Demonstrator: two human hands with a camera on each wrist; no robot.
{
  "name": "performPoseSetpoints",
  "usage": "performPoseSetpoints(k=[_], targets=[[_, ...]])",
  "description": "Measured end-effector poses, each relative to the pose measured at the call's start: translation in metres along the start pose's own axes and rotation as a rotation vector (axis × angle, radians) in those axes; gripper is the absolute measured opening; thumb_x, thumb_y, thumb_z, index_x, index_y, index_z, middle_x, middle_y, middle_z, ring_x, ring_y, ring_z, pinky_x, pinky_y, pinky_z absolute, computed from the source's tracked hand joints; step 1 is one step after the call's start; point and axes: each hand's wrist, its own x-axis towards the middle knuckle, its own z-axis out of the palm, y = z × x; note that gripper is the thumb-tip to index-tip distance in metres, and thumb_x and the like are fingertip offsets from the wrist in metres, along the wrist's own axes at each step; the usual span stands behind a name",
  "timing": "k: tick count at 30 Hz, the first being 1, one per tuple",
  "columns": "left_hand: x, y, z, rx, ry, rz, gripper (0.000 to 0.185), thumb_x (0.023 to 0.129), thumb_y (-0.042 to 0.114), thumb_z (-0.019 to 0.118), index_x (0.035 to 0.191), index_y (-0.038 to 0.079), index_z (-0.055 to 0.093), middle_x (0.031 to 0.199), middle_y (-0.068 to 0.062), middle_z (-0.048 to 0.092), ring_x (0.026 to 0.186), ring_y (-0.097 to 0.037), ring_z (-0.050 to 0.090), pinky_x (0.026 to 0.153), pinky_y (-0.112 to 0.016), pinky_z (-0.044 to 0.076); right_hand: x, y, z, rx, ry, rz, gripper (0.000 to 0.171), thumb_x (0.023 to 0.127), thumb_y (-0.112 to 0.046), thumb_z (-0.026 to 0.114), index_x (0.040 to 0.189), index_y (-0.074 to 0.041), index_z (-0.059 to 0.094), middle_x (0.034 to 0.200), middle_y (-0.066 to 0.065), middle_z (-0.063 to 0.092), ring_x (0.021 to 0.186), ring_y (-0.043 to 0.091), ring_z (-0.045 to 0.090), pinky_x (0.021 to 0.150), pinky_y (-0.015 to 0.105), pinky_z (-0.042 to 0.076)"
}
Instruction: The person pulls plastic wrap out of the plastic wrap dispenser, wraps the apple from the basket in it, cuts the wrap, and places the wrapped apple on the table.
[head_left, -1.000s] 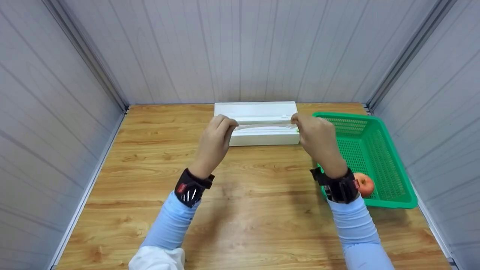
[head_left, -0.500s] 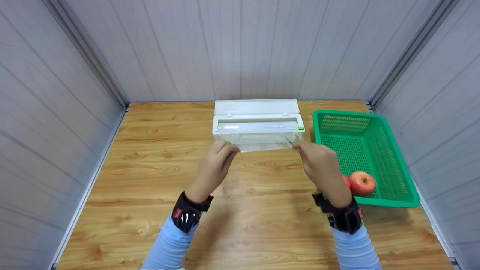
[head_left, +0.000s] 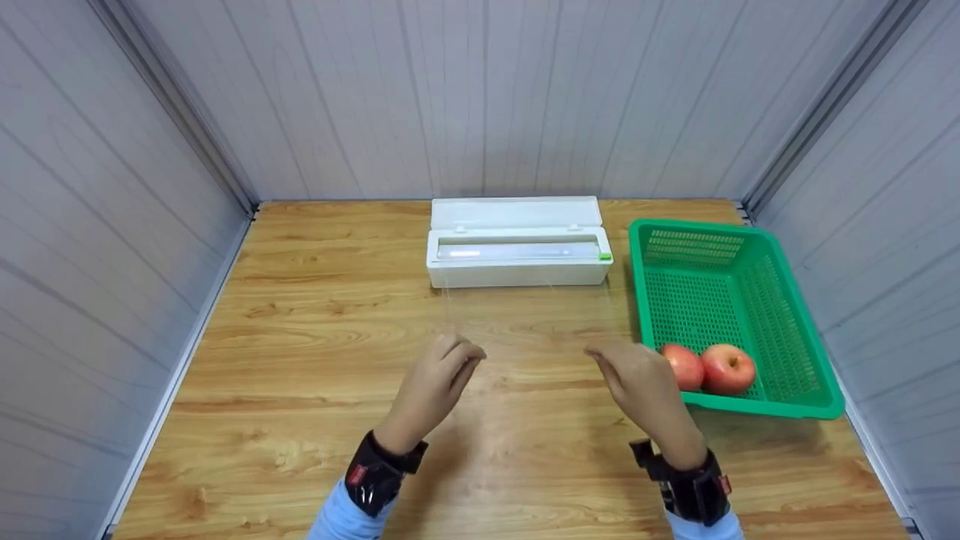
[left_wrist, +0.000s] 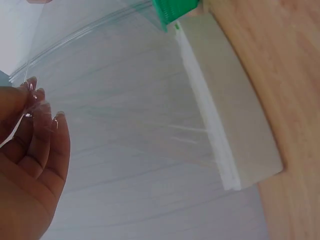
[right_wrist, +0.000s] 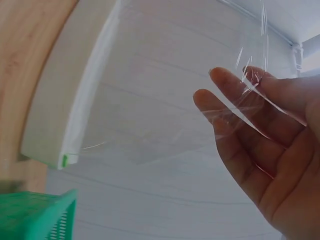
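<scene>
pinching: left hand [head_left: 433, 382] and right hand [head_left: 636, 381] each nip a near corner of the clear film [head_left: 525, 315]
film edge: runs taut from the white dispenser [head_left: 517, 255]
open room: bare table [head_left: 300, 360] to the left; green basket [head_left: 795, 337] just right

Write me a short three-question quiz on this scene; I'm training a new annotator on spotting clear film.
1. True or false: the clear film runs from the white dispenser to both hands.
2. How many apples lie in the green basket?
3. The left hand pinches: A) an apple B) the film's corner C) the basket's rim.

Key: 1 true; 2 two; 3 B.
</scene>
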Motion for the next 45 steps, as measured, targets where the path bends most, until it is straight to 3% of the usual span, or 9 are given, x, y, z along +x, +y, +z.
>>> performPoseSetpoints(k=[4,8,16,25,33,41,45], targets=[[-0.015,0.002,0.007,-0.006,-0.025,-0.026,0.012,0.086,0.002,0.065,0.095,0.010,0.065,0.089,0.001,0.057,0.079,-0.008,0.053,0.066,-0.018,0.046,-0.018,-0.002,0.009,0.025,-0.042,0.023,0.005,0.087,-0.011,0.066,0.089,-0.010,0.071,0.081,0.002,0.072,0.070,0.016,0.067,0.059,0.030,0.054],[-0.027,0.004,0.013,0.010,-0.051,-0.039,0.012,0.087,0.004,0.065,0.096,0.012,0.065,0.090,0.002,0.056,0.080,-0.008,0.051,0.067,-0.018,0.044,-0.030,-0.004,0.018,0.058,-0.076,0.054,0.006,0.083,-0.007,0.069,0.088,-0.011,0.070,0.081,0.001,0.072,0.072,0.014,0.068,0.060,0.029,0.054],[-0.042,0.001,0.029,0.070,-0.050,-0.016,0.014,0.082,0.003,0.070,0.090,0.013,0.065,0.087,0.003,0.054,0.078,-0.008,0.052,0.068,-0.021,0.045,-0.050,-0.003,0.038,0.048,-0.101,0.110,0.015,0.076,-0.002,0.073,0.088,-0.012,0.070,0.082,0.001,0.072,0.075,0.016,0.070,0.063,0.031,0.056],[-0.061,-0.007,0.043,0.056,-0.120,-0.054,0.006,0.085,0.006,0.065,0.088,0.012,0.065,0.085,0.003,0.056,0.078,-0.010,0.054,0.070,-0.022,0.047,-0.066,-0.003,0.060,0.066,-0.219,0.156,0.014,0.080,-0.003,0.071,0.088,-0.013,0.067,0.083,0.002,0.070,0.077,0.017,0.068,0.067,0.032,0.056],[-0.067,-0.010,0.049,0.050,-0.167,-0.128,0.006,0.086,0.008,0.065,0.089,0.013,0.066,0.089,0.003,0.058,0.083,-0.010,0.057,0.075,-0.023,0.050,-0.071,-0.005,0.066,0.100,-0.340,0.288,0.011,0.085,-0.008,0.067,0.093,-0.014,0.068,0.091,0.001,0.071,0.085,0.018,0.067,0.076,0.035,0.055],[-0.073,-0.011,0.057,0.059,-0.229,-0.200,0.005,0.088,0.009,0.062,0.090,0.013,0.066,0.092,0.003,0.060,0.088,-0.013,0.058,0.078,-0.028,0.051,-0.078,-0.004,0.077,0.089,-0.317,0.258,0.009,0.082,-0.005,0.068,0.087,-0.013,0.067,0.087,0.001,0.069,0.083,0.019,0.066,0.074,0.036,0.053],[-0.077,-0.014,0.062,0.054,-0.258,-0.228,0.006,0.089,0.011,0.060,0.089,0.013,0.066,0.092,0.003,0.059,0.088,-0.012,0.057,0.078,-0.028,0.050,-0.082,-0.004,0.082,0.100,-0.358,0.263,0.006,0.084,-0.007,0.066,0.087,-0.012,0.067,0.089,0.002,0.069,0.088,0.020,0.065,0.079,0.037,0.052]])
